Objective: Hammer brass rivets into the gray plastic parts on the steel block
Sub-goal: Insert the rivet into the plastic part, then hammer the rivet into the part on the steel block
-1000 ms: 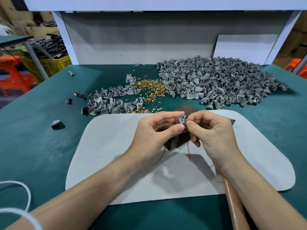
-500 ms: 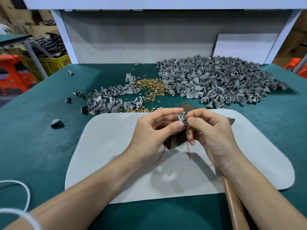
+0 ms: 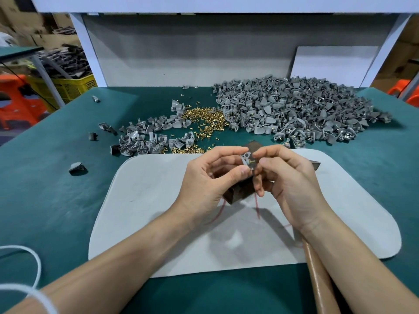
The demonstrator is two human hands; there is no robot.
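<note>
My left hand [image 3: 208,177] pinches a small gray plastic part [image 3: 245,157] between thumb and forefinger, held up above the dark steel block [image 3: 238,191]. My right hand [image 3: 288,182] pinches a brass rivet [image 3: 251,161] against the part. The block rests on a pale gray mat [image 3: 158,200] and is mostly hidden behind both hands. A hammer's brown wooden handle [image 3: 317,277] lies under my right forearm, with its dark head [image 3: 316,165] showing beyond my right hand.
A big heap of gray parts [image 3: 301,112] lies at the back right of the green table [image 3: 45,177]. Loose brass rivets [image 3: 204,123] and a smaller cluster of gray parts [image 3: 145,139] lie at the back centre-left. A white cord [image 3: 25,279] loops at the lower left.
Both hands stay together over the block; my right fingers have shifted slightly on the rivet at the gray part. Nothing else has moved.
</note>
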